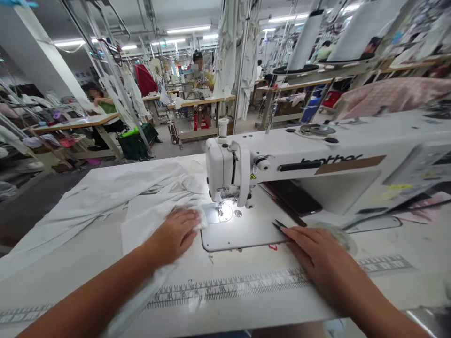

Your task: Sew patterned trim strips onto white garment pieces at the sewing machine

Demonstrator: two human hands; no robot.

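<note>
- Beside the machine (352,141), our left hand (177,233) rests on the cloth (139,225) on the bench (260,307), grip unclear
- Well apart, our right hand (319,249) holds the snips (278,224)
- We should keep the cloth flat, points clear

White garments (227,58) hang in the background; left of them are a co-worker (201,72), a red cloth (145,80) and, lower, a dark green bin (136,146). Right of them are a draped pink checked cloth (398,96) and, much nearer, a black smartphone (298,196).
</note>
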